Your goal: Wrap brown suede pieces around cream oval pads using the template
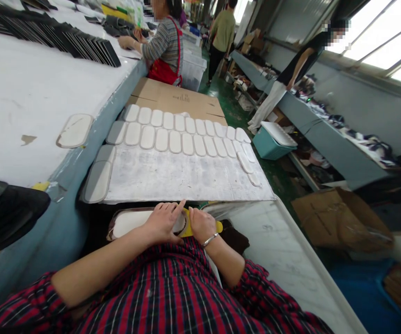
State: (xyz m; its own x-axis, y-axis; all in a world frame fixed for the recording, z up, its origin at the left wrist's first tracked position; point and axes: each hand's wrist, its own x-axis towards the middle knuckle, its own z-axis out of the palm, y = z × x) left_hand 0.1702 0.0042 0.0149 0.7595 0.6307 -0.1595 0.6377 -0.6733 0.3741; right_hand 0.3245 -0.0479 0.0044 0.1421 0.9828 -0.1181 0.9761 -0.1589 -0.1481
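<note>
Plaid shirt (pixel 158 292) is nearest; right hand (pixel 203 225) holds yellow tool (pixel 219 227), left hand (pixel 162 222) covers oval piece (pixel 129 223), grip unclear; two oval rows (pixel 187 144) already laid.

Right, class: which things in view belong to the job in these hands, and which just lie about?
Likely part of the job:
pale oval panel under the left hand
yellow strip in the right hand
similar ovals laid out on the pale board

Apparently just lying about:
teal bin
brown cardboard box at right
blue tub
</note>
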